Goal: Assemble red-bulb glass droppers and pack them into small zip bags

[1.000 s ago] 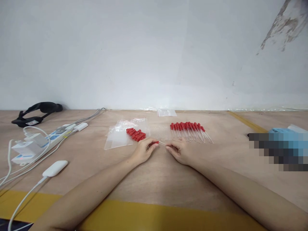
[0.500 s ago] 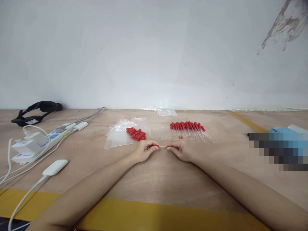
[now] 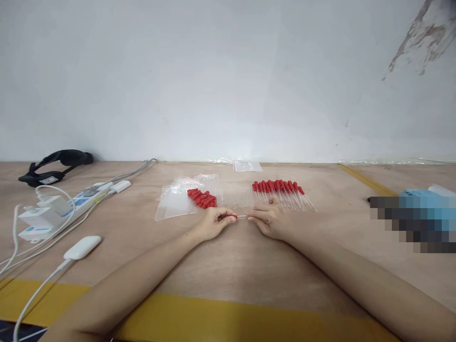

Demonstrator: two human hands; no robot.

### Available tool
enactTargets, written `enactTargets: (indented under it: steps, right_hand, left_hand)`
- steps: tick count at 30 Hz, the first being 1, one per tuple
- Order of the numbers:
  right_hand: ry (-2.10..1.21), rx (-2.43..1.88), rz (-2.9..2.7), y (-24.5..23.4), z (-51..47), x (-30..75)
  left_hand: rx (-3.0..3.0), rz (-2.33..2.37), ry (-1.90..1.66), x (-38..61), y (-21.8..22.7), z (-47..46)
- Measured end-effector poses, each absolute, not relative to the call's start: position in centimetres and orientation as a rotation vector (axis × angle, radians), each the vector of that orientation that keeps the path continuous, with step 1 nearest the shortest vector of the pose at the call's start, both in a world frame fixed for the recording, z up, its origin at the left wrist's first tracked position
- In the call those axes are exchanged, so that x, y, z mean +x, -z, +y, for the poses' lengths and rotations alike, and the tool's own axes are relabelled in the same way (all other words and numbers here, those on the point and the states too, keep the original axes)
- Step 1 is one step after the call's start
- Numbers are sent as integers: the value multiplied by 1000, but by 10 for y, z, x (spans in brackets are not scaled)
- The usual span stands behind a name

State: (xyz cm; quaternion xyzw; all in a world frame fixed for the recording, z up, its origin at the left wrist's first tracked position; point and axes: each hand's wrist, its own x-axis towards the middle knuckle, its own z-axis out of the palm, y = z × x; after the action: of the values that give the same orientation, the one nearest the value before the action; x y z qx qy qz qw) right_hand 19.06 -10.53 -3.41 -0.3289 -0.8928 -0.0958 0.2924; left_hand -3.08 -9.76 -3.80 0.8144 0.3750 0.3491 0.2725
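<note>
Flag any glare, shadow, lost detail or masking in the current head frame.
Head view, centre: the thin tube between the left hand and the right hand shows little detail; soft shadow on the table below them. Head view, left of centre: bright glints on the clear bags. Head view, right: coarse pixelation hides part of the blue item.

Nearside tabletop (image 3: 242, 266) is passable; red bulbs (image 3: 202, 198) obstruct beyond.
</note>
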Motion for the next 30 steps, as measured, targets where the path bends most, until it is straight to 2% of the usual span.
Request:
enactTargets:
  steps: [7,12,23,30]
  right_hand:
    - [238,-979,-2388,29,-107,185]
    - [173,-955,-2500,28,-107,185]
    - [-163,-1036,-2500,32,-105,172]
    - [-204,-1026,-2539,18,-106,172]
  left_hand:
    - [2466,1046,-1040,-30,33,-101]
    - [2566,942,-936,-29,35,-102]
    - [2613,929,-926,-28,32,-106]
    - [2546,960,-951,-27,34,-104]
